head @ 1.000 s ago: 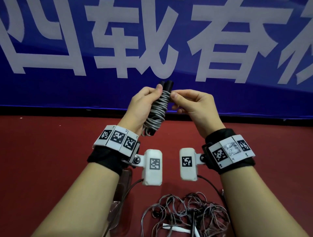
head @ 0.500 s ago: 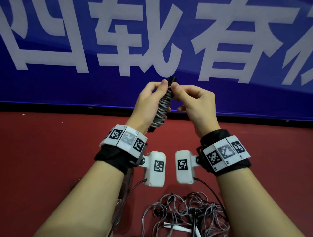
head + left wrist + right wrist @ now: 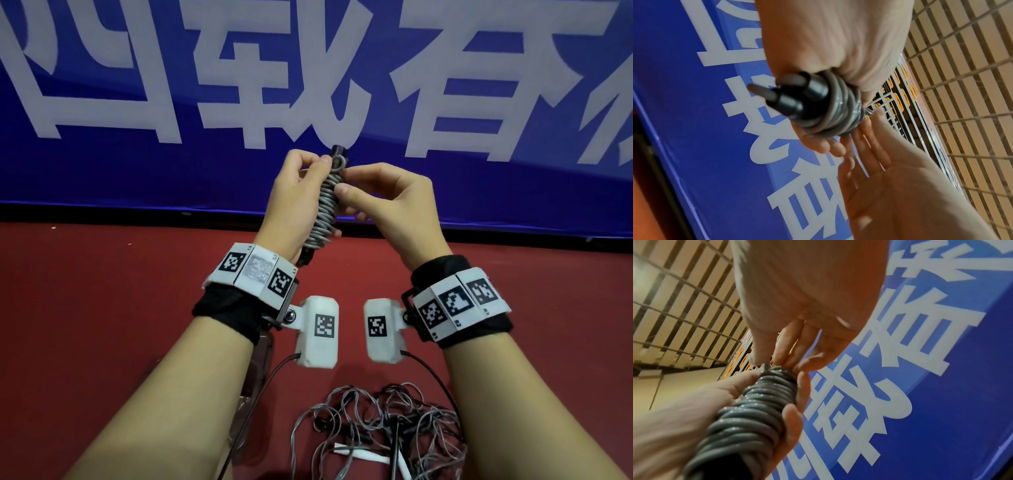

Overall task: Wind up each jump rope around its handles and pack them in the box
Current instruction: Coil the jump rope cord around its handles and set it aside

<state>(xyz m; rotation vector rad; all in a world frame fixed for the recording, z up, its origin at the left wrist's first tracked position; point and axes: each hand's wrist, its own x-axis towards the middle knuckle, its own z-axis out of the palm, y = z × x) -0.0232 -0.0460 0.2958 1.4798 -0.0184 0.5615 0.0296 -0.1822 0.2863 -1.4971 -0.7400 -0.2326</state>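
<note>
Left hand: my left hand [image 3: 301, 192] gripped the wound jump rope [image 3: 325, 205], fingers [image 3: 795, 417] curled round the grey coils, thumb near the top.
Right hand: my right hand [image 3: 394, 202] pinched the loose rope end at the top of the bundle, thumb and forefinger closed on it; the other fingers [image 3: 863, 146] lay loosely extended beside the coils.
Wound rope: it was held in the air, tilted, in front of the blue banner [image 3: 102, 164], above the red counter [image 3: 102, 291].
Handles: two black handles [image 3: 795, 95] sat side by side inside the winding, their ends sticking out below the coils in the left wrist view.
Loose ropes: a tangled heap of grey ropes [image 3: 373, 431] lay on the counter near me, between my forearms.
Box: I could not pick it out in any view.
</note>
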